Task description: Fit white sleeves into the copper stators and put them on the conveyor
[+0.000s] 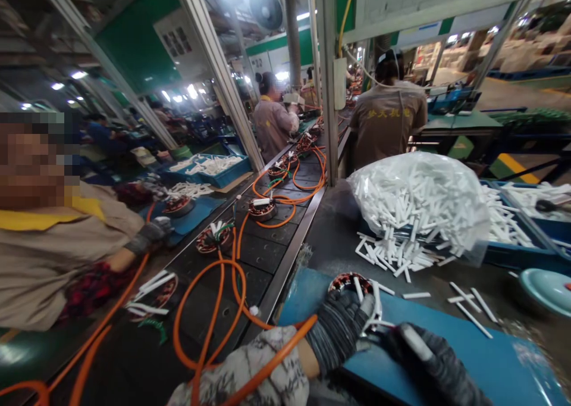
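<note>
My left hand (341,328), in a grey striped glove, curls over a round copper-wound motor stator (350,281) on a blue mat (473,346). Its fingers close on a white tube (377,300) at the stator's edge. Just to the right, my right hand (435,358), in a dark glove, has thumb and fingers pressed together close to the tube's lower end. What it pinches is blurred and partly hidden. An orange cable (276,358) crosses my left forearm.
A plastic bag of white tubes (419,203) spills onto the bench behind the mat. A pale blue bowl (546,290) stands at right. On the left, a conveyor (263,251) carries stators and looped orange cables. A co-worker's gloved hand (149,236) is across it.
</note>
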`<state>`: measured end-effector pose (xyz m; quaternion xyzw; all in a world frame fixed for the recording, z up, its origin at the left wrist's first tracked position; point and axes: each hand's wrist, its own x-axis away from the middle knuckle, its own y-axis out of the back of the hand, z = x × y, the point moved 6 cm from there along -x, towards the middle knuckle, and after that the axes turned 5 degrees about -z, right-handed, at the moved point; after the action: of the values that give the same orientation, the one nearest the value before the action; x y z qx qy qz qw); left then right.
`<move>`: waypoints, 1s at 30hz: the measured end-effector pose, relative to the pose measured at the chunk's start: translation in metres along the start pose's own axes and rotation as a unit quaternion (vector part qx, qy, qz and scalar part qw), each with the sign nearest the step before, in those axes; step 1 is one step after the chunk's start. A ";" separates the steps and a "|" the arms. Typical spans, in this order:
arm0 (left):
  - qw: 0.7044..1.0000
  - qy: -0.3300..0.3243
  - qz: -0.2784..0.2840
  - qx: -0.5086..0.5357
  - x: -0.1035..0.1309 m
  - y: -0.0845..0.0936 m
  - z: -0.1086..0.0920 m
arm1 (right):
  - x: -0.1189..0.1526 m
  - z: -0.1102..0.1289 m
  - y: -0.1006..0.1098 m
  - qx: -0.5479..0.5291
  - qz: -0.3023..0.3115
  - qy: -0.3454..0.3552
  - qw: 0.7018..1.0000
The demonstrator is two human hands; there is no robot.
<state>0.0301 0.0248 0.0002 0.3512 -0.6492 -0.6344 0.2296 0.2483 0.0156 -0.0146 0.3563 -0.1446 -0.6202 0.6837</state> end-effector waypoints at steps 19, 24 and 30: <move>0.951 0.125 -0.271 0.078 0.006 0.015 0.038 | -0.044 -0.058 0.079 0.294 -0.064 -0.124 0.946; 0.954 0.114 -0.260 0.092 0.001 0.023 0.040 | -0.039 -0.046 0.079 0.210 -0.102 -0.107 0.967; 0.949 0.120 -0.271 0.110 0.002 0.033 0.042 | -0.052 -0.017 0.064 0.020 -0.128 -0.104 0.986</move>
<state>-0.0076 0.0491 0.0287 0.6107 -0.5631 -0.5502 0.0849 0.2971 0.0691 0.0288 0.3189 -0.1807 -0.7334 0.5725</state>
